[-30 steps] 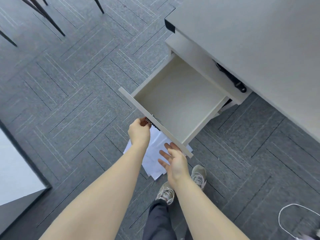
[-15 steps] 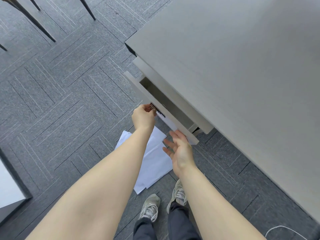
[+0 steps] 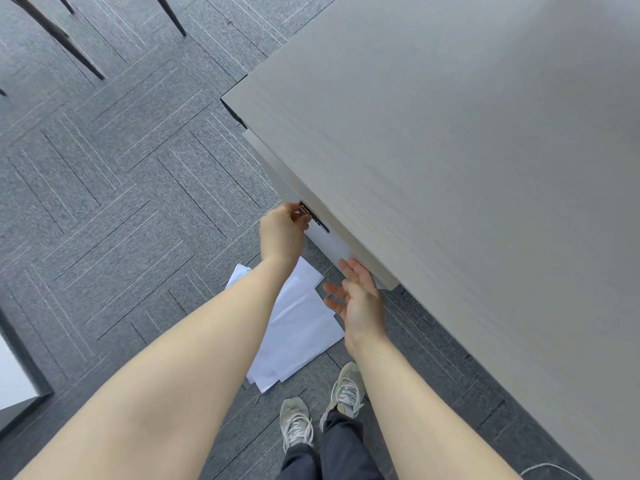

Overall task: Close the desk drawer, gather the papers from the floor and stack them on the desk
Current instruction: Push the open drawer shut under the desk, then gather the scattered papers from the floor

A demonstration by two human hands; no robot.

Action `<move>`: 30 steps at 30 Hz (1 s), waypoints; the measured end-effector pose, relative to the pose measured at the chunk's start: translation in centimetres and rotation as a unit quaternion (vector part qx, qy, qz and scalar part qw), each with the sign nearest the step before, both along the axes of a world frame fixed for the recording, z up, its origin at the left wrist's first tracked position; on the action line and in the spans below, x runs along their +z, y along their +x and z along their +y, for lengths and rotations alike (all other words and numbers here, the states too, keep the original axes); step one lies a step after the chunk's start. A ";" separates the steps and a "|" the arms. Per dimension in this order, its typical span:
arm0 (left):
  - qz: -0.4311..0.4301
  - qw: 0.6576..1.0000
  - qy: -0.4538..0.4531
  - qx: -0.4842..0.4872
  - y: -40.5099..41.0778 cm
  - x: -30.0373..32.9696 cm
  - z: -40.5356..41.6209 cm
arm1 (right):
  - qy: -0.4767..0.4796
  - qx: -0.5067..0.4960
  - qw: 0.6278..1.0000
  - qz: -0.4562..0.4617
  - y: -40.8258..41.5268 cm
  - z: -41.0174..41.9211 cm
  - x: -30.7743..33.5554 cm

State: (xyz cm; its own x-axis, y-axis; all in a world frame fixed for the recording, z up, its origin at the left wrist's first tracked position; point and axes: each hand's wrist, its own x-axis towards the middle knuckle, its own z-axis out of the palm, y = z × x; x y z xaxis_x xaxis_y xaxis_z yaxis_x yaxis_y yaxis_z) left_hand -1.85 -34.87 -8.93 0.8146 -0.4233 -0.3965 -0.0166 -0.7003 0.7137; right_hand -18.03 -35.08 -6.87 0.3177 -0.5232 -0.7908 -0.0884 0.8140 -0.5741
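Drawer front [image 3: 329, 242] sits nearly flush under grey tabletop [image 3: 450, 168].
Left hand [image 3: 282, 233] pinches its metal handle [image 3: 304, 210]; right hand [image 3: 360, 296] spread against it; white papers [image 3: 298, 327] on carpet floor [image 3: 121, 202].

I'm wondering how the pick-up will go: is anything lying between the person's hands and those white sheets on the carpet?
Nothing visible. The white paper sheets lie uncovered on the grey carpet, directly below the left hand and open right hand, which are at the pale drawer front.
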 end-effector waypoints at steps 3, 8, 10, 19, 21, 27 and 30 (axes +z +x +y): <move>-0.125 0.980 0.077 -0.132 0.2 0.1 0.5 | -0.002 0.012 1.000 0.005 -0.1 -0.1 0.2; -0.168 0.964 0.094 -0.182 0.4 -0.1 0.7 | -0.002 0.027 1.000 0.012 -0.2 -0.2 0.2; -0.149 0.967 0.096 -0.182 0.5 0.2 0.8 | -0.003 0.032 0.999 0.016 -0.1 -0.2 0.1; 0.079 0.984 0.042 -0.153 2.1 0.2 1.0 | 0.006 0.013 0.999 0.036 0.9 0.3 0.5; 0.099 0.981 0.060 -0.152 2.2 0.8 2.9 | -0.004 0.024 0.998 0.059 1.4 1.0 1.2; 0.136 0.968 0.126 -0.170 6.4 -1.4 17.5 | -0.037 0.047 0.982 0.179 2.7 8.2 0.7; 0.164 0.954 0.191 -0.161 10.9 -6.3 25.0 | -0.010 0.047 0.974 0.222 4.3 14.2 -3.7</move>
State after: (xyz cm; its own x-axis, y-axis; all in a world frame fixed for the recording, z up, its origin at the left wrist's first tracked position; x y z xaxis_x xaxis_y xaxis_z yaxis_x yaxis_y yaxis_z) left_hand 9.06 -9.89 -15.27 0.4731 -0.4037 -0.7831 -0.0939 -0.9069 0.4108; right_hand -13.70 -20.86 -10.52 -0.0049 -0.5241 -0.8516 -0.4053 0.7796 -0.4774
